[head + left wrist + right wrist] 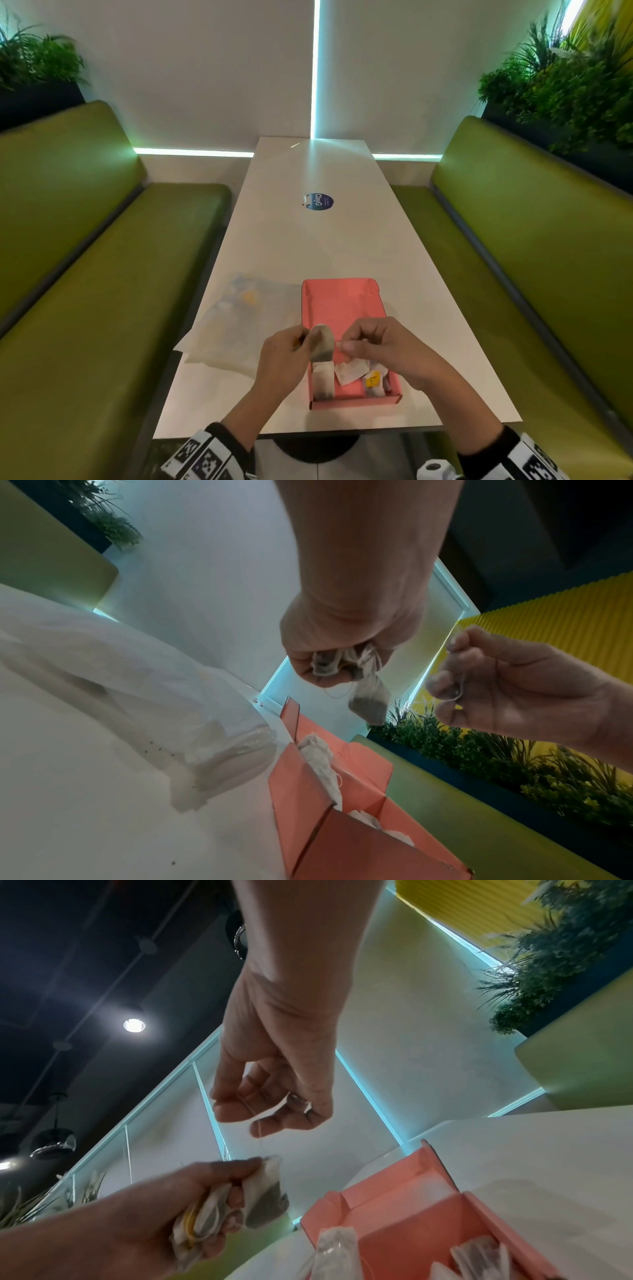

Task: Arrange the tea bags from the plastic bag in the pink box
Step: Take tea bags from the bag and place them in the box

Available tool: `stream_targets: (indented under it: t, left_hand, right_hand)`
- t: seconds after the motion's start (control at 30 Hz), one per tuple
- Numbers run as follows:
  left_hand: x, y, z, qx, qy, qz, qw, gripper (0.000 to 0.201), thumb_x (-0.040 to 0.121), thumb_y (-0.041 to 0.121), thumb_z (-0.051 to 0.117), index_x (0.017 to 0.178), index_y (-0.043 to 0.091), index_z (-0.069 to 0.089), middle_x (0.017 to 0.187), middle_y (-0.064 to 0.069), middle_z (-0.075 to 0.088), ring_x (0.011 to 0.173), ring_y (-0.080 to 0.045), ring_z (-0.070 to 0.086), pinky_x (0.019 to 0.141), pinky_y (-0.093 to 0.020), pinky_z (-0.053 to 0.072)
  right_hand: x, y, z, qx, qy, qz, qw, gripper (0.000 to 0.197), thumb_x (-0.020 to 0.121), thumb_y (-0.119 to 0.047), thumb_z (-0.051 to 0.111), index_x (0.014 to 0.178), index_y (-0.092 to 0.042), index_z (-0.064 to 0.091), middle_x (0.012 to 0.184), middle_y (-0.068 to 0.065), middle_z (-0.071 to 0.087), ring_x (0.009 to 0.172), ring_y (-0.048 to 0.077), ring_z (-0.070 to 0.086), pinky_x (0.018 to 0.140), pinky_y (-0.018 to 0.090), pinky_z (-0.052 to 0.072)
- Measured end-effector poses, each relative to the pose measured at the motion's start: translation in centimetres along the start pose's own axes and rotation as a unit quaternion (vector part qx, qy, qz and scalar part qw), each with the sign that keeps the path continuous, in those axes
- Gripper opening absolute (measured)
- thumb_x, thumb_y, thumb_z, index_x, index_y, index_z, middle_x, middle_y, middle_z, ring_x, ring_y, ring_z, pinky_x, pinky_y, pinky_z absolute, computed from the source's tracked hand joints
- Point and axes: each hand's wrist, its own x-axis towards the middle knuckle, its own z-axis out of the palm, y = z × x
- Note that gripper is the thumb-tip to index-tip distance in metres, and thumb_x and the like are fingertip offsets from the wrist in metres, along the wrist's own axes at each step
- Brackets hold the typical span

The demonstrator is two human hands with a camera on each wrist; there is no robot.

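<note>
Two hands, left hand (284, 353) gripping tea bags (322, 342)

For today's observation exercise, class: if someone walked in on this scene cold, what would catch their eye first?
First the pink box near the front edge of the white table, tea bags lying in its near end. Just above it the left hand holds a tea bag while the right hand pinches its thin string. The green benches flank the table, and a clear plastic bag lies left of the box.
</note>
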Motion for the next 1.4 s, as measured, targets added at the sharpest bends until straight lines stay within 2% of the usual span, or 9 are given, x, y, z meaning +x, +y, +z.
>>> stream_targets:
  t: [0.13,0.37,0.5,0.6,0.7,0.9,1.03,1.17,1.4]
  left_hand:
    - [0.2,-0.5,-0.2,0.002,0.021,0.003,1.0,0.039,0.095,0.034,0.049,0.075,0.003,0.062,0.063,-0.008,0.055,0.06,-0.014,0.049,0.056,-0.016,0.033]
    - [-0.4,0.3,-1.2,-0.123,-0.102,-0.003,0.987,0.031,0.093,0.025,0.055,0.068,0.007,0.059,0.054,0.008,0.045,0.05,-0.005,0.042,0.053,-0.014,0.035]
    - [-0.9,0.1,-1.8,-0.129,-0.204,-0.001,0.97,0.034,0.093,0.021,0.057,0.059,0.021,0.055,0.048,0.014,0.045,0.046,-0.001,0.041,0.051,-0.014,0.037]
    - [-0.9,-0.3,-1.7,-0.094,-0.234,0.013,0.968,0.037,0.092,0.024,0.058,0.056,0.024,0.053,0.047,0.015,0.043,0.047,0.001,0.04,0.053,-0.013,0.036]
    - [-0.8,-1.0,-1.4,-0.046,-0.229,0.007,0.972,0.044,0.091,0.028,0.06,0.048,0.033,0.05,0.045,0.015,0.041,0.048,0.0,0.041,0.054,-0.013,0.034]
    - [-0.2,-1.6,-0.9,0.019,-0.137,-0.023,0.99,0.035,0.093,0.033,0.054,0.062,0.017,0.054,0.055,0.007,0.042,0.053,-0.006,0.04,0.056,-0.019,0.032]
    - [0.1,-1.2,-0.9,0.037,-0.1,-0.031,0.994,0.037,0.094,0.035,0.052,0.06,0.022,0.053,0.052,0.01,0.045,0.052,-0.004,0.043,0.053,-0.015,0.03]
    - [0.1,-1.1,-0.8,-0.012,-0.086,-0.035,0.996,0.038,0.093,0.035,0.054,0.074,0.003,0.063,0.056,0.006,0.047,0.054,-0.007,0.044,0.055,-0.017,0.034]
    - [0.0,-0.5,-1.0,-0.091,-0.05,-0.011,0.995,0.034,0.091,0.034,0.057,0.073,0.006,0.066,0.051,0.01,0.045,0.049,-0.003,0.039,0.053,-0.016,0.032]
  right_hand:
    - [0.2,1.3,0.2,0.01,0.038,0.018,0.999,0.005,0.084,-0.013,0.067,0.08,-0.01,0.068,0.08,-0.005,0.063,0.077,0.006,0.06,0.072,0.017,0.048]
    - [1.5,3.4,-1.8,-0.385,0.095,0.17,0.902,0.028,0.088,-0.024,0.059,0.061,-0.029,0.051,0.069,-0.01,0.056,0.06,0.006,0.051,0.059,0.019,0.041]
    - [1.8,2.6,-2.7,-0.096,0.286,0.135,0.944,0.016,0.093,-0.009,0.054,0.078,-0.01,0.059,0.067,0.008,0.065,0.047,0.017,0.06,0.048,0.023,0.046]
    - [1.9,1.3,-3.0,0.122,0.355,0.059,0.925,0.011,0.094,-0.005,0.052,0.085,-0.004,0.059,0.07,0.015,0.065,0.051,0.02,0.065,0.049,0.024,0.053]
    - [1.6,0.0,-2.8,0.237,0.347,-0.016,0.907,0.012,0.093,-0.005,0.052,0.084,-0.002,0.06,0.068,0.012,0.066,0.058,0.019,0.068,0.056,0.023,0.057]
    - [0.2,-2.2,-1.7,0.294,0.22,-0.05,0.929,0.011,0.085,-0.011,0.055,0.083,-0.002,0.061,0.068,0.009,0.068,0.062,0.022,0.07,0.054,0.023,0.056]
    - [-0.3,-2.6,-0.7,0.225,0.151,-0.03,0.962,0.012,0.079,-0.014,0.061,0.083,-0.002,0.064,0.072,0.011,0.069,0.062,0.025,0.068,0.053,0.025,0.055]
    - [-0.1,-2.1,-0.4,0.114,0.171,-0.024,0.978,0.008,0.084,-0.007,0.064,0.078,-0.008,0.069,0.074,0.006,0.067,0.061,0.017,0.062,0.055,0.022,0.05]
    - [0.2,-1.6,-0.5,0.071,0.153,0.007,0.986,0.014,0.087,-0.006,0.062,0.079,-0.013,0.071,0.07,-0.005,0.067,0.056,0.006,0.056,0.055,0.016,0.045]
